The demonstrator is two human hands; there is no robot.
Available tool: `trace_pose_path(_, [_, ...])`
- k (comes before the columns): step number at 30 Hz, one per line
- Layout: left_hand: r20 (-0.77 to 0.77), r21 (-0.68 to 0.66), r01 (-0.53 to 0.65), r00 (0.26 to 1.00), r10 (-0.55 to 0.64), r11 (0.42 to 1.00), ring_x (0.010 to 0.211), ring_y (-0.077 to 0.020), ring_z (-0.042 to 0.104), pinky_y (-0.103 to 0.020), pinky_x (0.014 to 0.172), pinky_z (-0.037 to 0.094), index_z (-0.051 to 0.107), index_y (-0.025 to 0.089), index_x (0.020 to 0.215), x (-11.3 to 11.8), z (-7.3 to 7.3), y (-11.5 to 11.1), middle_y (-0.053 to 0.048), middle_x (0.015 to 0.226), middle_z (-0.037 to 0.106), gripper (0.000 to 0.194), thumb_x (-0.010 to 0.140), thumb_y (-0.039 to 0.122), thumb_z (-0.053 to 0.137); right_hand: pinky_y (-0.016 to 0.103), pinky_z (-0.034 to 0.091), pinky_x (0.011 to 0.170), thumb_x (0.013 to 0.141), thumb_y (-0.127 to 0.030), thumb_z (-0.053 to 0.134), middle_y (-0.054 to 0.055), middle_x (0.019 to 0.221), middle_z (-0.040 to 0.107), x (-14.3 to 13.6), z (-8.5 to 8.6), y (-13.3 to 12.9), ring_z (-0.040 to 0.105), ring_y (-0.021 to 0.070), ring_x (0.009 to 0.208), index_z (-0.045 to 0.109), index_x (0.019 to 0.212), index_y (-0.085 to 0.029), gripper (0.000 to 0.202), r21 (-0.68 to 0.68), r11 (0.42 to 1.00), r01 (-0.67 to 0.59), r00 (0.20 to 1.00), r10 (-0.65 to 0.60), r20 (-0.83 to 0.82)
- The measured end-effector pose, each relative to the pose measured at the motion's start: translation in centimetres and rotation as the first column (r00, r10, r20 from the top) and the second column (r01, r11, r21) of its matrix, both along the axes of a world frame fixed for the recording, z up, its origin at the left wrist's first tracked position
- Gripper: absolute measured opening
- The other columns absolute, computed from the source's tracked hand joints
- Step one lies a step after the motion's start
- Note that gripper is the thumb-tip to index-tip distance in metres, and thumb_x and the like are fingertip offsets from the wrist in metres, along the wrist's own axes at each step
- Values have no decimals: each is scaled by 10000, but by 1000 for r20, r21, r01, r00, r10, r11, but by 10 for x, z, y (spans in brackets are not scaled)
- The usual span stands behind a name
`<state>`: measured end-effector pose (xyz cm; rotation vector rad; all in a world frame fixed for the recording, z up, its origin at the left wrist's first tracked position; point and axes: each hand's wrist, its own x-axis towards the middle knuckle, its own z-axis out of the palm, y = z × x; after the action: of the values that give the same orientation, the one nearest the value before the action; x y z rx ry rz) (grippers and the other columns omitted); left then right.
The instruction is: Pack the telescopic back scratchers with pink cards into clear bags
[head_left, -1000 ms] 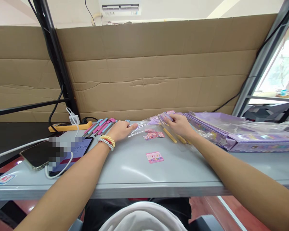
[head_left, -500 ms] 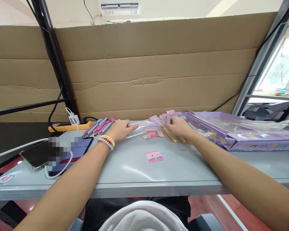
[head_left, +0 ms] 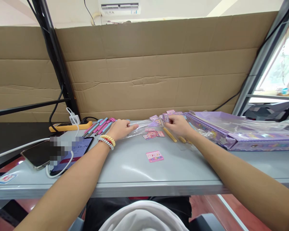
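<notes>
My left hand point(head_left: 121, 129), with beaded bracelets at the wrist, lies low on the grey table, its thumb stretched out along the edge of a clear plastic bag point(head_left: 138, 128). Just left of it is a row of pink, blue and dark pens point(head_left: 100, 126). My right hand point(head_left: 179, 125) is closed in a pinch on a small purple-and-pink card point(head_left: 165, 118) at the bag's right end. Yellow pens point(head_left: 170, 134) lie under and beside this hand. Several small pink cards point(head_left: 153, 134) are piled between the hands, and one pink card point(head_left: 154, 156) lies nearer me.
A purple box point(head_left: 240, 141) with clear plastic on it stands at the right. On the left are a phone point(head_left: 38, 155), a tablet point(head_left: 73, 155) with a white cable, and a yellow power strip point(head_left: 71, 127). A cardboard wall point(head_left: 154, 67) closes off the back.
My right hand has shifted very slightly, with the small card turned a little in its fingers. My left hand stays in place.
</notes>
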<state>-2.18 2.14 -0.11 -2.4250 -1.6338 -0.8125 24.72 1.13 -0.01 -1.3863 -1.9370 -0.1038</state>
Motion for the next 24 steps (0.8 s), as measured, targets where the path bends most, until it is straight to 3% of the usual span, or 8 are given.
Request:
trace_pose_path(2, [-9,-6,1,1000,-1,1000,504,-154,461,-276,492,236,427,198,497,0,0,0,-27,498,499,551,760,678,364,246,209,490,658,-226,457,-43,495,308,-1,-2,1,284,93,503,288,521,-195,220,-26,1000,-13,999,15,53])
trace_pose_path(12, [-24,14,34,999,-34,999,515,-150,457,-274,500,234,410,199,513,1,-1,1,-20,516,507,543,773,673,352,254,205,480,659,-216,465,-34,485,333,4,-3,5,289,100,487,290,518,-198,225,-160,974,162,983,-146,109])
trace_pose_path(20, [-12,20,73,997,-72,997,502,-138,438,-267,496,238,420,196,517,1,-1,0,-12,521,512,552,773,679,346,243,228,464,664,-274,499,-32,480,346,7,-2,8,343,101,498,305,514,-197,257,-140,963,231,973,-231,21])
trace_pose_path(24, [-4,32,85,996,-85,996,481,-128,404,-263,495,232,398,193,512,1,0,0,-5,501,488,556,770,682,346,214,288,450,628,-208,517,-40,493,380,8,-1,6,426,98,497,284,542,-200,249,-175,975,134,976,-161,-148])
